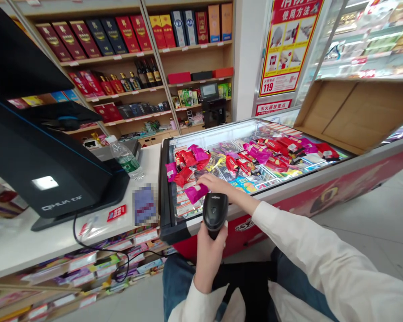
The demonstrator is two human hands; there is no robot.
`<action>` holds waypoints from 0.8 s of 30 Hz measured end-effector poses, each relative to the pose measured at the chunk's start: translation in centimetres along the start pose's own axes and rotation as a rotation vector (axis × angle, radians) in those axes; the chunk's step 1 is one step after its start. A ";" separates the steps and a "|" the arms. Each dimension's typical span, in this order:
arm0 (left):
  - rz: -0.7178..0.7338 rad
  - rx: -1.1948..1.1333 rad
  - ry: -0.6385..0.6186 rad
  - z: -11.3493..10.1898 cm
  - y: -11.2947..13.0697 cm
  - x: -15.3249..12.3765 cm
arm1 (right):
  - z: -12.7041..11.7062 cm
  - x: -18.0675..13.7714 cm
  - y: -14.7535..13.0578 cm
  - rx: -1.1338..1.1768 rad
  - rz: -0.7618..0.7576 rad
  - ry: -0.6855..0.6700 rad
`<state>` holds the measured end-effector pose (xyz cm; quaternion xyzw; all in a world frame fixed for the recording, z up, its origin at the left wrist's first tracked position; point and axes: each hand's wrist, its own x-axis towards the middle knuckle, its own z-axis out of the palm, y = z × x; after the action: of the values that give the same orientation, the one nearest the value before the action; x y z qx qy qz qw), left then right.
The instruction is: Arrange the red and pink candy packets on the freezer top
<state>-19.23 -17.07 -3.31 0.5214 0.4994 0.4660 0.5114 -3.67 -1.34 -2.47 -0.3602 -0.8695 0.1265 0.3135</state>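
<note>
My left hand (pixel 208 250) is wrapped around the handle of a black barcode scanner (pixel 215 211), its head pointing up toward the chest freezer (pixel 165 192). My right hand (pixel 212 182) reaches over the freezer lid and pinches a magenta snack packet (pixel 196 192) at its near left corner. Many red, pink and yellow wrapped packets (pixel 255 156) lie spread under the freezer's glass. Both my sleeves are cream white.
A white counter (pixel 27 241) on the left bears a black register terminal (pixel 43 174), a water bottle (pixel 126 159) and a cable. An open cardboard box flap (pixel 352 112) stands at the freezer's far right. Shelves of boxed bottles (pixel 121 40) fill the back wall.
</note>
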 end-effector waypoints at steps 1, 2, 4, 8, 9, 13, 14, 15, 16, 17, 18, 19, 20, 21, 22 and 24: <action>-0.003 -0.002 -0.016 0.3 0.0 0.1 | -0.3 -0.7 0.6 0.082 0.068 0.087; -0.006 -0.005 -0.028 0.5 0.1 0.1 | -0.6 -1.4 1.2 0.178 0.147 0.180; -0.011 -0.005 -0.040 0.9 0.1 0.3 | -1.1 -2.6 2.2 0.392 0.319 0.375; -0.016 0.011 -0.050 1.6 0.2 0.6 | -1.6 -4.4 3.0 0.816 0.590 0.606; -0.015 0.017 -0.059 1.7 0.2 0.7 | -1.6 -4.6 2.9 0.894 0.628 0.620; -0.013 0.040 -0.074 2.2 0.0 1.0 | -1.2 -5.1 2.6 1.037 0.649 0.662; -0.013 0.045 -0.073 2.3 -0.1 1.1 | -1.0 -5.1 2.5 1.054 0.634 0.669; -0.014 0.050 -0.071 2.3 -0.2 1.2 | -0.9 -5.0 2.6 1.070 0.619 0.674; -0.015 0.055 -0.068 2.4 -0.2 1.2 | -0.8 -5.0 2.7 1.084 0.611 0.683; -0.015 0.060 -0.064 2.4 -0.3 1.3 | -0.7 -5.0 2.8 1.097 0.609 0.697; -0.016 0.065 -0.061 2.4 -0.4 1.4 | -0.7 -5.0 2.9 1.112 0.611 0.713; -0.017 0.069 -0.058 2.3 -0.4 1.5 | -0.7 -5.0 3.0 1.129 0.613 0.729; -0.017 0.072 -0.058 2.3 -0.5 1.6 | -0.6 -5.0 3.1 1.147 0.616 0.745; -0.018 0.073 -0.059 2.3 -0.5 1.7 | -0.6 -5.0 3.2 1.162 0.617 0.754; -0.018 0.071 -0.060 2.3 -0.5 1.9 | -0.6 -5.1 3.3 1.172 0.618 0.755; -0.019 0.060 -0.057 2.3 -0.5 2.1 | -0.6 -5.2 3.4 1.167 0.625 0.748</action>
<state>-16.78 -15.11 -3.96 0.5448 0.5032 0.4312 0.5138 1.42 -2.56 -5.85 -0.3844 -0.3549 0.5183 0.6765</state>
